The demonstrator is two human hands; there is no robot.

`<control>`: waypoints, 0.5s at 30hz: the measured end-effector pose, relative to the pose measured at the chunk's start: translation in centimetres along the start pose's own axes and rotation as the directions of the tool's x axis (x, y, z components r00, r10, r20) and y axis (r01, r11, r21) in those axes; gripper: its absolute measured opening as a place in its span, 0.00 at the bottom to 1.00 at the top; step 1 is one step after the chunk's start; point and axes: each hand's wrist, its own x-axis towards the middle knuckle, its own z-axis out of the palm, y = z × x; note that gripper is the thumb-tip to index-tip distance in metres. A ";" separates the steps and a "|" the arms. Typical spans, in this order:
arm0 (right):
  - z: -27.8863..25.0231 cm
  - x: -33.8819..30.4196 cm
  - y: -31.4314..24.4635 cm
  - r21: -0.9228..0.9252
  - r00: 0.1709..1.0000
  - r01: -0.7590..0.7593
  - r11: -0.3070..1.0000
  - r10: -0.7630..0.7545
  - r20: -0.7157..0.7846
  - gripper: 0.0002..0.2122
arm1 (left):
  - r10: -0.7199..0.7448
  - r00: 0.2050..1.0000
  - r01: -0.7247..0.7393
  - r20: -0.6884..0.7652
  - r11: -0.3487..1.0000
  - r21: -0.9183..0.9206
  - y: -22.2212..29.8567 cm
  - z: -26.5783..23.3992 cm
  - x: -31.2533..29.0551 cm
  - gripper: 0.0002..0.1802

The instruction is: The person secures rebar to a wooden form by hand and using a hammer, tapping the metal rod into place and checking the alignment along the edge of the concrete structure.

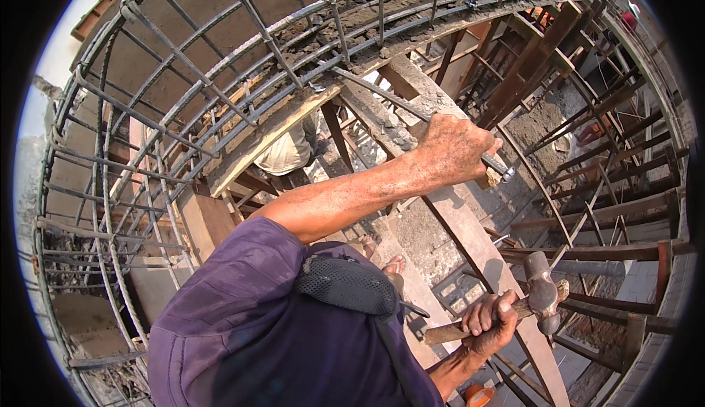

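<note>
My left hand [454, 150] is stretched out ahead and closed around a long steel rod [382, 95] that slants from the rebar cage down to a short end past my fist. My right hand [490, 325] is low on the right, gripping the wooden handle of a hammer [542, 289] whose steel head points up. The hammer hangs well below the rod, apart from it. My purple sleeve [242, 311] fills the lower middle.
A curved cage of rebar [147, 135] wraps the left and top. Rough wooden planks [470, 238] and props run beneath me, where my sandalled feet [395, 264] stand. Another person in a light shirt [286, 150] is below. Timber scaffolding [609, 209] crowds the right.
</note>
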 end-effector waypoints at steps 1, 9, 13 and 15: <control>0.1 0.1 -0.4 -0.010 0.999 0.017 1.000 -0.016 0.029 0.13 | 0.014 0.998 -0.014 0.060 1.000 0.003 0.6 -0.5 -0.9 0.07; 1.1 1.4 -1.7 -0.006 0.998 0.060 0.998 -0.060 -0.016 0.15 | 0.061 0.992 -0.063 -0.110 0.998 -0.017 0.6 -0.1 -0.4 0.04; 2.0 2.8 -3.5 0.072 0.930 0.293 0.954 -0.301 0.208 0.17 | -0.009 0.999 0.010 0.053 1.000 -0.017 0.3 0.0 0.6 0.09; 3.6 4.6 -2.8 0.175 0.927 0.308 0.935 -0.336 0.164 0.17 | -0.029 0.998 0.029 0.063 1.000 0.007 0.5 0.4 1.0 0.09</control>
